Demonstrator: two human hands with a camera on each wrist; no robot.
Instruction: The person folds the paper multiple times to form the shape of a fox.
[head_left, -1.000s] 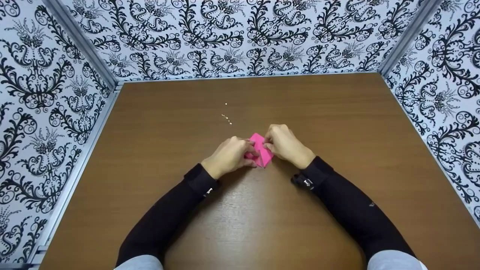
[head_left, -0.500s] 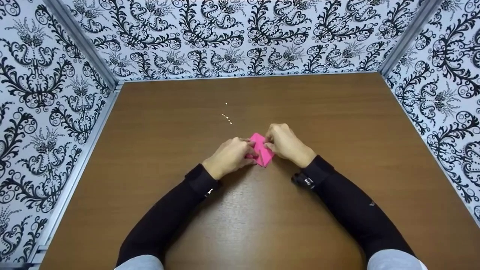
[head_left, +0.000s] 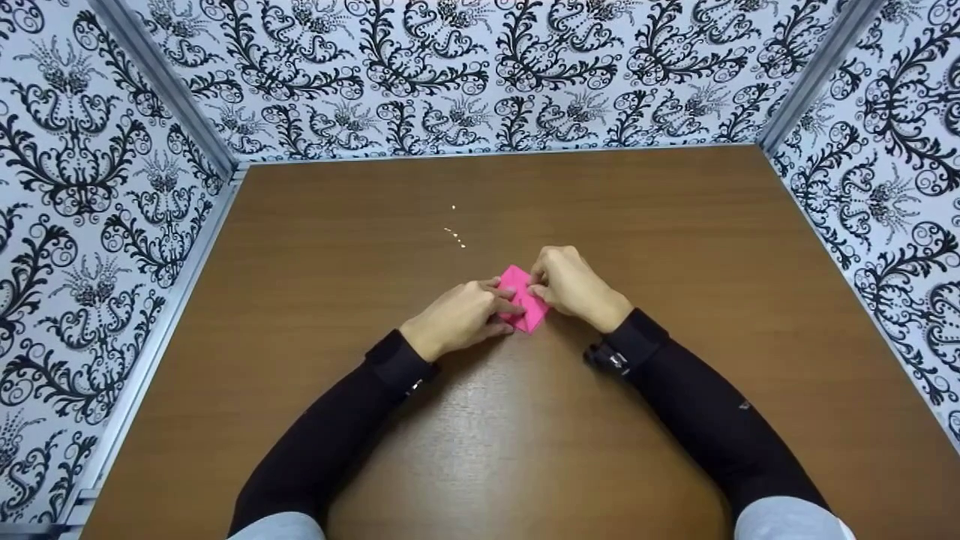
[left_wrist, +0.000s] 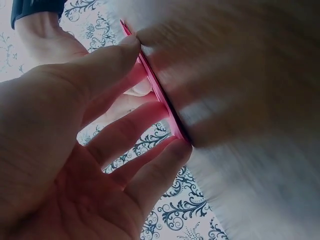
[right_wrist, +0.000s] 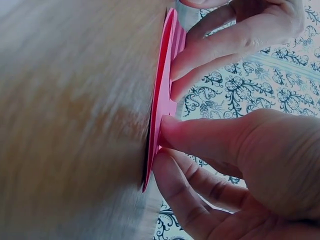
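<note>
A small pink sheet of folded paper (head_left: 514, 277) lies at an angle near the middle of the table, with crease lines across its face. My left hand (head_left: 461, 313) rests on its left part, fingers spread and fairly straight. In the left wrist view, the thumb and fingertips touch the thin edge and upper face of the paper (left_wrist: 159, 93). On the right side, my right hand (head_left: 576, 289) pinches the paper between thumb and curled index finger. Seen edge-on in the right wrist view, the paper (right_wrist: 161, 95) shows slightly parted layers. My fingers hide parts of both sides.
Several tiny white specks (head_left: 456, 238) lie on the brown wooden table (head_left: 337, 225) beyond the left hand. Patterned black-and-white panels (head_left: 480, 75) rise at the back and both sides, joined by grey metal posts (head_left: 169, 86).
The left hand's fingers have straightened and spread further over the paper, and a raised flap now looks flatter beneath them. The right hand stays at the right side with almost no movement.
</note>
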